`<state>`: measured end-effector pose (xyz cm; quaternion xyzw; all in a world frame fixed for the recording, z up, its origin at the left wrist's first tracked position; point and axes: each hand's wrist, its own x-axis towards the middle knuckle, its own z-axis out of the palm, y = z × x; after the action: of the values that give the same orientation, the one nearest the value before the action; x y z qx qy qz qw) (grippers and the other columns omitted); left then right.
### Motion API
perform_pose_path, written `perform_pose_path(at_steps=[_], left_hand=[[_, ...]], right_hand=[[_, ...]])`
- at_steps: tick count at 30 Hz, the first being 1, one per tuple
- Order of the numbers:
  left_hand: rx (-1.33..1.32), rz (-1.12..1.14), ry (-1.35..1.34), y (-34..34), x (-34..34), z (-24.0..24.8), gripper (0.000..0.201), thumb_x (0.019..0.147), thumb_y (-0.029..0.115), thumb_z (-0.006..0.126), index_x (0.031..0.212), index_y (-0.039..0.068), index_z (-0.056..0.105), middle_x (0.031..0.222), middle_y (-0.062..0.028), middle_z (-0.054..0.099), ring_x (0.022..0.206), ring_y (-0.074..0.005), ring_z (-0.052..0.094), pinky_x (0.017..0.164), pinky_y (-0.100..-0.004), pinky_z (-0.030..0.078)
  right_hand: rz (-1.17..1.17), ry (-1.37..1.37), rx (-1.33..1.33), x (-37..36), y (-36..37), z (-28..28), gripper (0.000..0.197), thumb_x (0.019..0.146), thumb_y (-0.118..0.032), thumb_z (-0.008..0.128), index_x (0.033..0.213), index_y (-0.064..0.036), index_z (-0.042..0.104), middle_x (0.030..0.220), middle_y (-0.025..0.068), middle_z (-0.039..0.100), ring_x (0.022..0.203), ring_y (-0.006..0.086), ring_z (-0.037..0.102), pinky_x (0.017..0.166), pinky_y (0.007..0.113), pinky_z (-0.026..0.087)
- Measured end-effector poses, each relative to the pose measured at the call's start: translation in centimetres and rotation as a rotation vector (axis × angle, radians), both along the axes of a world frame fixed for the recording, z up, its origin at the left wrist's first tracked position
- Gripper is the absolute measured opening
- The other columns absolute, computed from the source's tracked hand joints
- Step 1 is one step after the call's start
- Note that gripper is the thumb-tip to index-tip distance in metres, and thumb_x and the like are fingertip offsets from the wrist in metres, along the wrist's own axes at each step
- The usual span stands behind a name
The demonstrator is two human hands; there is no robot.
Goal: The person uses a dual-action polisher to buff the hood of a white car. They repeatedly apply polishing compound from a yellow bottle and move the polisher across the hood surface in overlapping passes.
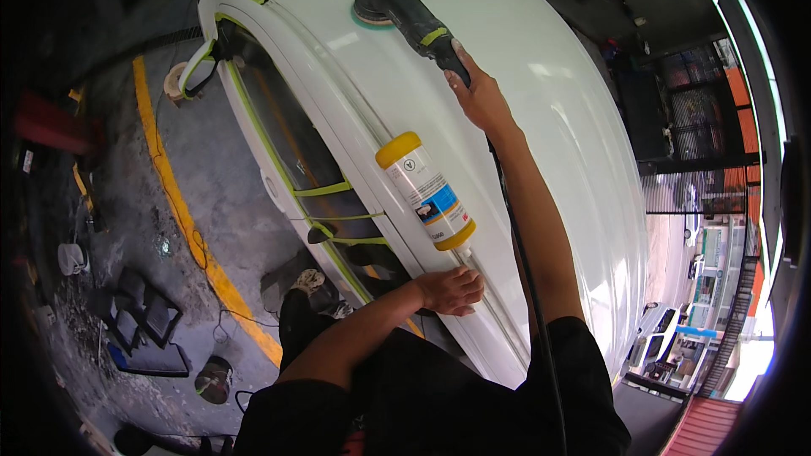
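My right hand (483,95) is wrapped round the rear handle of a black polisher (410,17), reaching far across the white car roof (524,169). The polisher's round pad (372,15) rests at the roof's far left part, and its cord runs back along my right forearm. A yellow-capped squeeze bottle (427,192) with a white and blue label lies on its side along the roof's left edge, its nozzle toward me. Just below that nozzle, my left hand (452,291) is closed with curled fingers by the roof rail. Whatever it may hold is hidden.
Green masking tape (325,190) edges the car's side windows and the mirror (201,67). On the grey floor at left run a yellow line (182,203) and a thin cable. Black frames (139,321) and a dark cylindrical container (214,378) stand on that floor.
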<state>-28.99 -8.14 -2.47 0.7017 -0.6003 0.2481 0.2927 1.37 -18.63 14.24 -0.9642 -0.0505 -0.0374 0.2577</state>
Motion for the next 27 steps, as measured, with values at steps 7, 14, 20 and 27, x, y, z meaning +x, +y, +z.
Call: perform_pose_path(at_steps=[7, 14, 20, 27], left_hand=[[0.007, -0.012, 0.011, 0.0, 0.4, -0.1, 0.055, 0.1, 0.057, 0.058, 0.125, 0.009, 0.059, 0.122, -0.0079, 0.058, 0.118, -0.0258, 0.056, 0.105, -0.0425, 0.044], [-0.047, -0.023, 0.03, 0.6, 0.4, 0.1, 0.05, 0.098, 0.054, 0.061, 0.116, 0.008, 0.063, 0.12, -0.0098, 0.061, 0.115, -0.0269, 0.057, 0.103, -0.0417, 0.046], [-0.014, -0.025, 0.005, 0.5, 0.3, 0.4, 0.053, 0.097, 0.056, 0.062, 0.12, 0.009, 0.063, 0.12, -0.0095, 0.062, 0.117, -0.0264, 0.059, 0.105, -0.0423, 0.047], [0.02, -0.008, 0.023, -0.2, 0.5, 0.5, 0.054, 0.097, 0.056, 0.062, 0.125, 0.009, 0.064, 0.125, -0.0112, 0.063, 0.118, -0.0283, 0.061, 0.104, -0.0429, 0.047]], right_hand=[[-0.137, 0.094, 0.035, -15.0, -6.6, 1.3, 0.066, 0.108, -0.031, 0.064, 0.168, -0.0231, 0.037, 0.134, 0.0258, 0.071, 0.123, 0.0435, 0.07, 0.105, 0.043, 0.053], [-0.44, 0.237, 0.134, -32.1, -11.8, 2.7, 0.067, 0.108, -0.015, 0.062, 0.169, -0.0123, 0.033, 0.149, 0.0237, 0.063, 0.135, 0.0303, 0.064, 0.112, 0.039, 0.047], [-0.542, 0.233, 0.138, -36.3, -12.0, 2.9, 0.063, 0.108, -0.013, 0.059, 0.167, -0.0085, 0.036, 0.147, 0.0262, 0.063, 0.12, 0.03, 0.071, 0.102, 0.038, 0.053], [-0.464, -0.036, -0.226, -23.3, -6.3, 2.1, 0.069, 0.107, -0.022, 0.06, 0.168, -0.0238, 0.029, 0.104, 0.0247, 0.068, 0.072, 0.0398, 0.072, 0.07, 0.052, 0.058]])
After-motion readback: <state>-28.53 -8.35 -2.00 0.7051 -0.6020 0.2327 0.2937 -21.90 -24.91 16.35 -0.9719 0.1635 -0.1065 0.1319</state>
